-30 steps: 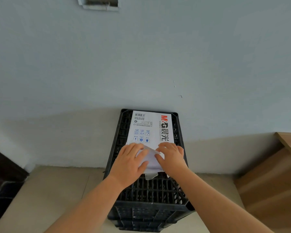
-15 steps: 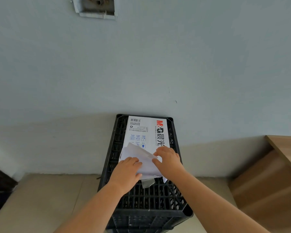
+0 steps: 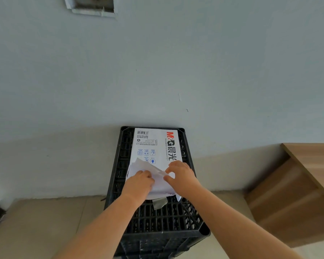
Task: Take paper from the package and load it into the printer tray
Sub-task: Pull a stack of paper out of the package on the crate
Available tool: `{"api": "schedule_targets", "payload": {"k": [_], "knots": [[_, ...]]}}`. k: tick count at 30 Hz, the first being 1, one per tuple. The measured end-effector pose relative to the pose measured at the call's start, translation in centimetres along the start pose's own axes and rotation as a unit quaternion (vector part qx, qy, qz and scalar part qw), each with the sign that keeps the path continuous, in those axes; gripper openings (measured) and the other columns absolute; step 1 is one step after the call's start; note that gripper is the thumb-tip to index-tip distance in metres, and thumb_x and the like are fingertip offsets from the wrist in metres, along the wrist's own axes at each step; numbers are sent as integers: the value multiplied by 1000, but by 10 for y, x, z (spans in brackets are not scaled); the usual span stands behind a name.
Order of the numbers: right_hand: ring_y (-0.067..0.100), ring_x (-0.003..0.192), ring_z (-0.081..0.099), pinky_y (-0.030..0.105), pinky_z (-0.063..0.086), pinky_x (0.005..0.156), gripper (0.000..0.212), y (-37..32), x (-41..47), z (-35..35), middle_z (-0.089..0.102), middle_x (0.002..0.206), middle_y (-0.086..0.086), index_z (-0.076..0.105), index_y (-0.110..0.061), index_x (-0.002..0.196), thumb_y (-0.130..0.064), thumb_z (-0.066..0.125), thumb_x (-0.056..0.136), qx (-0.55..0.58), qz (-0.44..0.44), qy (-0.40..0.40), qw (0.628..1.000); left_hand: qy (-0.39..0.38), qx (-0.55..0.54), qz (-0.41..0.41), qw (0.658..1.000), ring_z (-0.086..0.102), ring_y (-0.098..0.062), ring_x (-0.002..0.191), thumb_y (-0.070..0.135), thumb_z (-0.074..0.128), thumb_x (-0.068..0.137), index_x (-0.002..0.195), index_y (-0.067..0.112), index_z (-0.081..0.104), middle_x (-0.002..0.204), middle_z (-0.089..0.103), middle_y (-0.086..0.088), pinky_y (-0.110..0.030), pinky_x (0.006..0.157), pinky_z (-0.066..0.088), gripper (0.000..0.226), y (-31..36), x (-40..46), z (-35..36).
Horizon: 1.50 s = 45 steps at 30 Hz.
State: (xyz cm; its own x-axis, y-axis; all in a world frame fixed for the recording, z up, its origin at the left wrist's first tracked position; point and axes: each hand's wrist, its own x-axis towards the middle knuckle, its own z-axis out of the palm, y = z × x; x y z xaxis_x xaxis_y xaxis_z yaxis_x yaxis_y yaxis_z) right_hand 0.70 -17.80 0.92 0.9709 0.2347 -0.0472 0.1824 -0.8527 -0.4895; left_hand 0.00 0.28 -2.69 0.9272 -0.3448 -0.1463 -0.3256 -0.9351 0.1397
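Observation:
A white paper package [image 3: 155, 144] with red and black print lies flat on top of a black plastic crate [image 3: 157, 219] against the wall. Its near end is torn open, and a loose white wrapper flap [image 3: 148, 168] is folded back and raised. My left hand [image 3: 138, 184] rests on the near left part of the opened end, fingers curled on the wrapper. My right hand [image 3: 181, 176] pinches the flap's right edge between thumb and fingers. A small grey strip of tape [image 3: 159, 202] hangs at the package's near edge. No printer is in view.
A pale blue-grey wall [image 3: 157, 71] rises right behind the crate, with a recessed opening [image 3: 92, 5] high up. A wooden cabinet or desk edge [image 3: 295, 186] stands at the right. Beige floor tiles [image 3: 45, 225] lie to the left of the crate.
The wrapper flap has been lifted and folded back from the package's near end. My left hand slid nearer to me, and my right hand shifted onto the flap's right edge.

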Motion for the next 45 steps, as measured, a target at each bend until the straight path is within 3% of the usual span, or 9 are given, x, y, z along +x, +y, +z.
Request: {"api": "schedule_targets", "payload": {"k": [27,33,36,38,45], "knots": [[15,122,41,30,34,103,23,0,-4,0,52,130,-5,66,-20,109,-32,59,91,36,5,5,999,21,-3,15,1000,46,-18,111,11,51,93,115,21,65,124,53,2,-34,88,49,28,-5,4,4],[15,123,41,33,34,105,21,1,-8,1,52,130,-5,67,-22,107,-33,59,91,45,4,-3,999,48,74,38,995,56,-25,102,0,55,84,119,11,55,119,58,-4,-37,74,51,37,3,-6,6],[15,123,41,33,34,104,22,4,-12,4,52,130,-5,67,-23,108,-33,59,90,51,-3,-10,999,72,69,64,993,65,-19,75,7,84,55,91,15,68,91,70,1,-31,47,55,40,2,-20,14],[14,123,41,33,35,105,27,6,-16,5,52,130,-6,65,-25,113,-34,62,88,67,-2,-20,998,88,61,66,992,65,-16,65,8,90,39,80,17,69,78,69,3,-27,38,51,46,3,-30,21],[12,121,47,33,40,104,33,26,-25,5,52,130,-9,62,-27,116,-41,64,86,104,48,-18,993,133,35,44,989,68,-13,69,11,90,42,87,18,72,82,72,6,-26,44,54,49,18,-57,23]]}}
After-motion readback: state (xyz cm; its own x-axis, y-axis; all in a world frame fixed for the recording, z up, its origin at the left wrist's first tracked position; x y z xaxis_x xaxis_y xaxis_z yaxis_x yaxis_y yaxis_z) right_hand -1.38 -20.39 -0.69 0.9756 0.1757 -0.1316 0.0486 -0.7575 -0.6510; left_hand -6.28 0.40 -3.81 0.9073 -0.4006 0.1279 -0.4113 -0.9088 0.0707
